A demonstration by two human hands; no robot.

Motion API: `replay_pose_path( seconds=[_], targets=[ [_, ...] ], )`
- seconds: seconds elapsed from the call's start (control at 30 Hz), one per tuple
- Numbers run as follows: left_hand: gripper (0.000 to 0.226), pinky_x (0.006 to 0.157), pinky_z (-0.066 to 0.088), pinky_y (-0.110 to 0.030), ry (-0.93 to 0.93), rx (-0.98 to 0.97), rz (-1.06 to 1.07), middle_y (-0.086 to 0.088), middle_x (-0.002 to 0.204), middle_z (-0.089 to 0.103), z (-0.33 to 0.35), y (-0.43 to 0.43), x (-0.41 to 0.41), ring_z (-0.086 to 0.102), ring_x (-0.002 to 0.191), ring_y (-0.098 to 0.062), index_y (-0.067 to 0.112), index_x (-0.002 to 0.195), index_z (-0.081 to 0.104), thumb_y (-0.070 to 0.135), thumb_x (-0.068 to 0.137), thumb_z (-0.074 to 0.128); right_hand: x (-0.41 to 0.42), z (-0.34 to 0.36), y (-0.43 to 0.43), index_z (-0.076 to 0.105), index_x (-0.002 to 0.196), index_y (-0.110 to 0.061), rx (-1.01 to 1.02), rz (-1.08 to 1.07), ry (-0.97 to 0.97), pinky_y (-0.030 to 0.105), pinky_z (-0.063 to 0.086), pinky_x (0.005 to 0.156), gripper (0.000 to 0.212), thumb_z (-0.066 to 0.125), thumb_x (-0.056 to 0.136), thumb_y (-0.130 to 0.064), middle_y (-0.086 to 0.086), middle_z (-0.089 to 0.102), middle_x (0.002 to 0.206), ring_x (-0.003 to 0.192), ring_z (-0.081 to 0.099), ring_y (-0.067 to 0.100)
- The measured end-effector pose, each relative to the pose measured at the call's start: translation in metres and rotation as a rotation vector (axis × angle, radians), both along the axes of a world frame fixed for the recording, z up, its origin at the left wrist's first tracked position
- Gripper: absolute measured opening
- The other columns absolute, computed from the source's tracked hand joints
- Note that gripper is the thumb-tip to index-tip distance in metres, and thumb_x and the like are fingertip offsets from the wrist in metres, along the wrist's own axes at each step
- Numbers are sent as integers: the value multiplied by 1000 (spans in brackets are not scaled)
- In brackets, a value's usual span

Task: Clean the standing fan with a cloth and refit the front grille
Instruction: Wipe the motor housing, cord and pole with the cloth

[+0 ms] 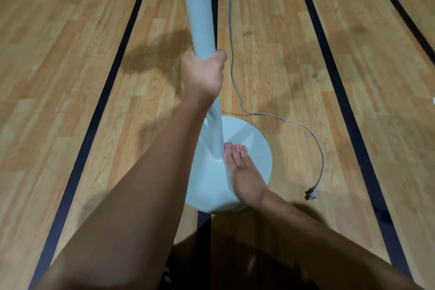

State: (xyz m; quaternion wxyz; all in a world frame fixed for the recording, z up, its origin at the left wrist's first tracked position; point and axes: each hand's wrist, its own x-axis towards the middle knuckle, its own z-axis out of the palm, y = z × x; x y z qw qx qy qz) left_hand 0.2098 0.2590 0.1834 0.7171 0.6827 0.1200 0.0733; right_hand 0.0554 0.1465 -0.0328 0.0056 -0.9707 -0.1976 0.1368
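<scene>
The fan's pale blue pole (196, 7) rises from its round base (254, 148) on the floor. My left hand (203, 75) is wrapped around the pole about halfway up. My right hand (244, 176) lies low on the base, fingers pressing a small pinkish cloth (227, 149) against the foot of the pole. Only a bit of the cloth shows under the fingertips. The fan head and the front grille are out of view.
The fan's grey power cord (237, 92) runs down beside the pole and curls right across the floor to its unplugged plug (310, 194). Wood-pattern floor with dark stripes (339, 92) lies all around.
</scene>
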Motion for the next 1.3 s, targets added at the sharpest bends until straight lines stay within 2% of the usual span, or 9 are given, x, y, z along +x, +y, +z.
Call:
replay_pose_path(
  seconds=[0.17, 0.23, 0.43, 0.53, 0.6, 0.73, 0.87, 1.07, 1.3],
  targets=[
    [15, 51, 28, -30, -9, -29, -56, -7, 63, 35, -2, 2, -4, 31, 54, -21, 11, 73, 47, 8, 72, 62, 36, 2, -38, -16, 162, 1, -26, -23, 108, 38, -16, 129, 81, 31, 96, -3, 17, -14, 174, 161, -14, 33],
    [23, 49, 27, -28, -3, -33, -59, -1, 59, 33, -4, 1, -4, 30, 50, -19, 16, 68, 41, 7, 72, 62, 52, 1, -49, -17, 162, 1, -130, -114, 160, 43, -11, 131, 84, 34, 96, -7, 19, -18, 173, 160, -19, 37],
    [16, 52, 31, -32, -14, 27, -46, -6, 61, 37, -5, 1, -3, 34, 52, -21, 11, 71, 48, 11, 73, 63, 69, 11, -47, -17, 161, 5, -80, -375, 259, 51, -1, 131, 87, 39, 96, -5, 27, -15, 171, 159, -14, 47],
    [13, 55, 32, -36, -9, 52, -24, -9, 64, 39, -4, 1, 0, 36, 56, -22, 9, 71, 52, 13, 73, 64, 58, 15, -26, 3, 161, 11, -179, -162, 100, 58, 11, 126, 80, 34, 92, -16, 29, 11, 163, 148, 18, 52],
    [14, 56, 32, -38, -8, 58, -21, -8, 62, 40, -3, 2, 3, 36, 56, -22, 12, 66, 51, 14, 72, 64, 46, 8, -15, 5, 160, 12, -157, -10, -13, 56, 12, 125, 78, 28, 90, -15, 25, 23, 159, 143, 27, 47],
    [19, 57, 31, -41, -15, 58, -36, -6, 62, 40, -4, 6, 4, 35, 59, -23, 18, 60, 49, 15, 70, 65, 32, 6, -12, -11, 162, 6, 25, 101, -67, 46, 2, 130, 79, 28, 94, -6, 22, 22, 167, 156, 15, 40],
    [21, 54, 32, -36, -2, 52, -31, -5, 61, 42, -4, 9, 4, 36, 56, -23, 25, 56, 50, 19, 67, 67, 40, 7, -32, -3, 167, -5, 128, 140, 97, 40, -1, 132, 80, 33, 96, 3, 14, 5, 175, 163, -4, 29],
    [28, 52, 33, -31, -9, 18, -36, -6, 63, 41, -4, 9, 1, 37, 57, -23, 29, 53, 50, 15, 70, 68, 58, 1, -54, -8, 167, -12, 86, -240, 199, 39, -4, 132, 83, 34, 97, -1, 7, -18, 175, 160, -23, 24],
    [33, 51, 32, -30, -11, 0, -64, -5, 62, 41, -3, 7, -4, 36, 55, -21, 29, 51, 51, 9, 73, 67, 51, -10, -63, -13, 164, 0, 91, -485, 205, 42, 4, 133, 76, 31, 102, 3, 23, -17, 173, 161, -14, 40]
  ],
)
